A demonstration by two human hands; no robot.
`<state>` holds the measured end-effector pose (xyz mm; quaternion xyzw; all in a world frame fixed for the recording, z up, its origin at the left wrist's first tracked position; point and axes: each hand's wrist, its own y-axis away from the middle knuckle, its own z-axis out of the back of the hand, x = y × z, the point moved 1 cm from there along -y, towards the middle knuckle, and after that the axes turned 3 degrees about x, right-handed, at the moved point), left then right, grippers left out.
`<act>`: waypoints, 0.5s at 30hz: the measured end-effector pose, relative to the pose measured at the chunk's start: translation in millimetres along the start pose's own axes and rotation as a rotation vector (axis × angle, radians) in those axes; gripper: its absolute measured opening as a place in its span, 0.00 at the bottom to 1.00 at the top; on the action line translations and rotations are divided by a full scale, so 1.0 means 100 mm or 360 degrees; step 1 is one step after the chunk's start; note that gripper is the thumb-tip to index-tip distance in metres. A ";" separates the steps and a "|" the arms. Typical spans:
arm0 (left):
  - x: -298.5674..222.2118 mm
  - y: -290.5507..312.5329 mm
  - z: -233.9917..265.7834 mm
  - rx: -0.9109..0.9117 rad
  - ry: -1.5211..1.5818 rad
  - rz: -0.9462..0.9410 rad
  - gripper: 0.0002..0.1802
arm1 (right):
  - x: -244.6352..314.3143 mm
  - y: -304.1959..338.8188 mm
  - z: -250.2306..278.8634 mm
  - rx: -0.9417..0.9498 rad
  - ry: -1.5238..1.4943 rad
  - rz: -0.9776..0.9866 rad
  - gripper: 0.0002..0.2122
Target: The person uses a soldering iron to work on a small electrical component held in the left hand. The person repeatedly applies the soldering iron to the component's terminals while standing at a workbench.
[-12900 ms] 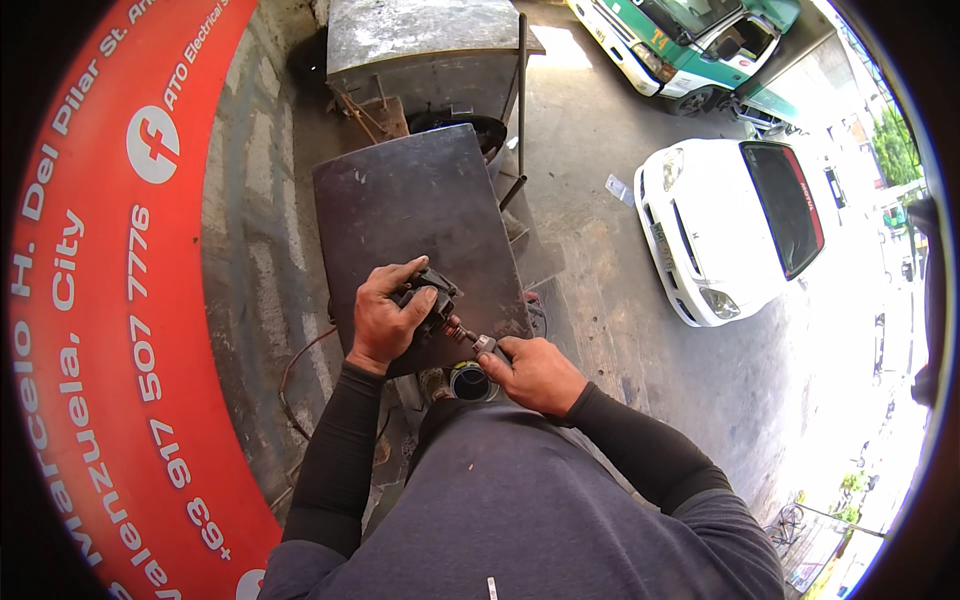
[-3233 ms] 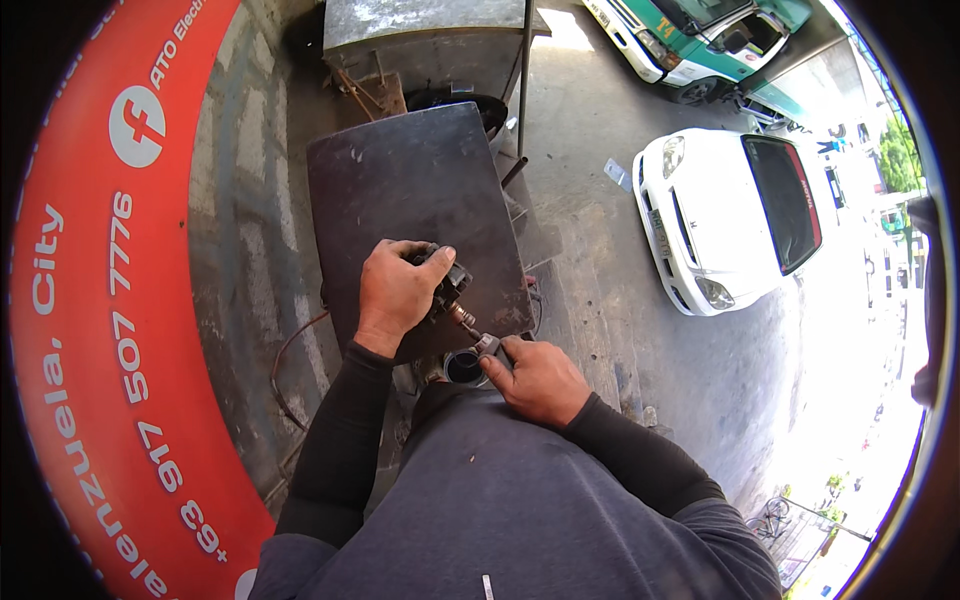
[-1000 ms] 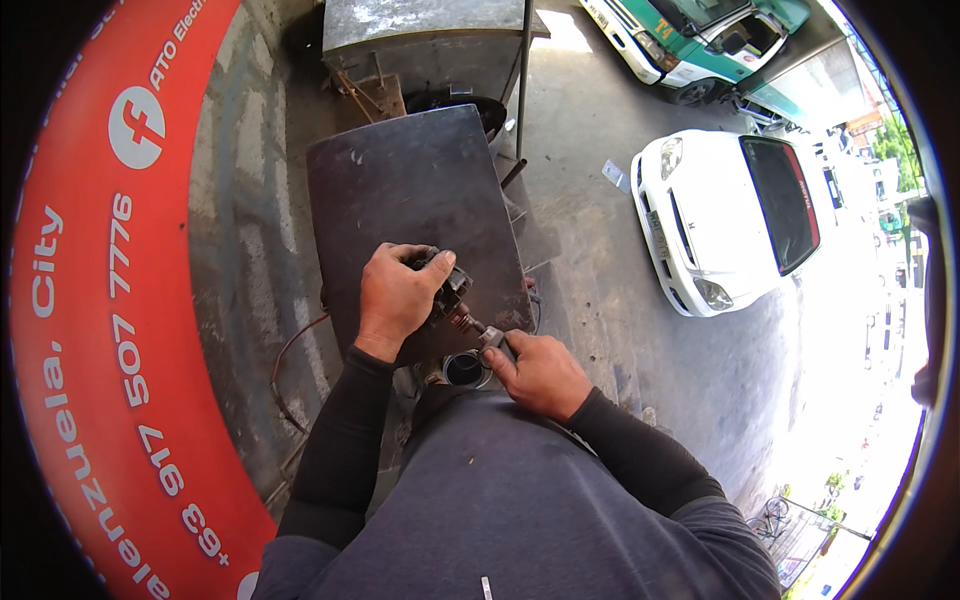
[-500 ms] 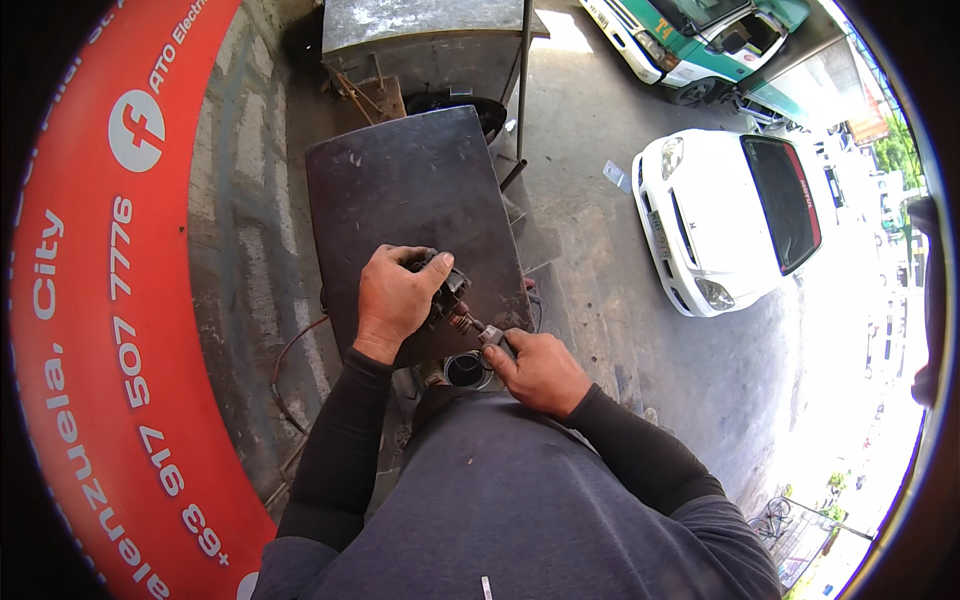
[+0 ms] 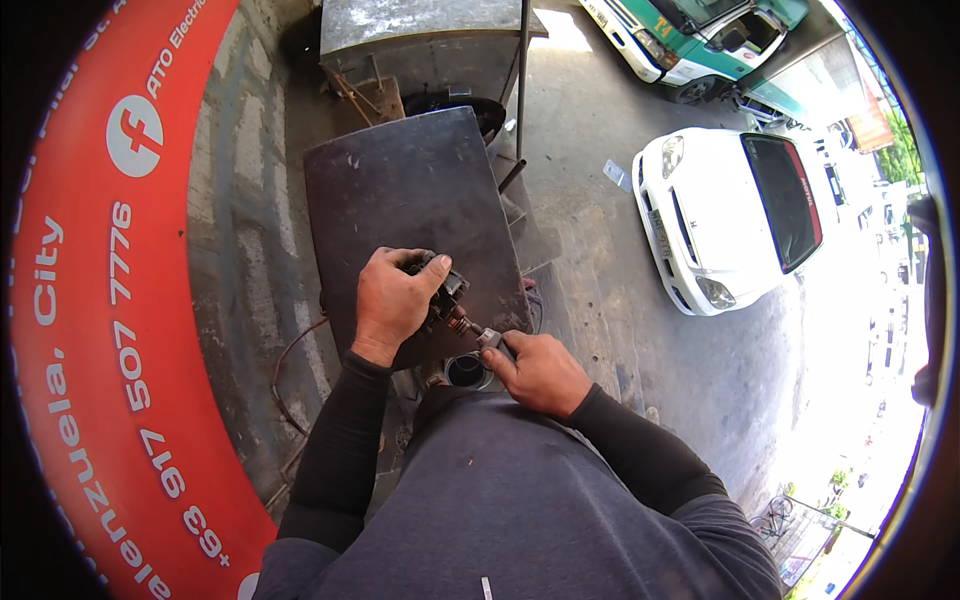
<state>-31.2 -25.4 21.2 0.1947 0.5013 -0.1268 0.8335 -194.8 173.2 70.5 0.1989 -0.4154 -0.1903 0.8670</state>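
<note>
My left hand (image 5: 395,298) is wrapped round a dark, greasy metal part (image 5: 452,288), holding it above the dark tabletop (image 5: 410,185). The palm and fingers hide much of this part. From its lower right end a reddish-brown rod with a coil spring (image 5: 461,322) points toward my right hand (image 5: 543,368). There my fingers and thumb pinch a grey, blocky piece (image 5: 490,339) that meets the end of the rod. Its exact kind is too small to make out.
Below the table's near edge stands a round can (image 5: 466,371). A grey metal box (image 5: 420,45) and a thin post (image 5: 522,90) are beyond the table. At left are a red sign (image 5: 80,330) and a hose (image 5: 283,385); at right, a white car (image 5: 705,220) and green-white truck (image 5: 690,45).
My hands and the parts in them stay almost in place. The grey piece in my right hand is tilted very slightly differently.
</note>
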 end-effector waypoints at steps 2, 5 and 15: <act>0.00 -0.01 0.01 -0.0017 -0.0034 -0.0077 0.25 | 0.01 0.00 0.00 -0.0001 -0.0001 -0.0008 0.24; -0.04 0.02 0.02 -0.0003 -0.0021 -0.0015 0.25 | 0.01 -0.01 0.01 -0.0014 0.0015 -0.0015 0.25; 0.02 0.00 0.01 0.0019 -0.0047 -0.0009 0.25 | -0.06 -0.01 -0.01 -0.0033 0.0006 -0.0058 0.27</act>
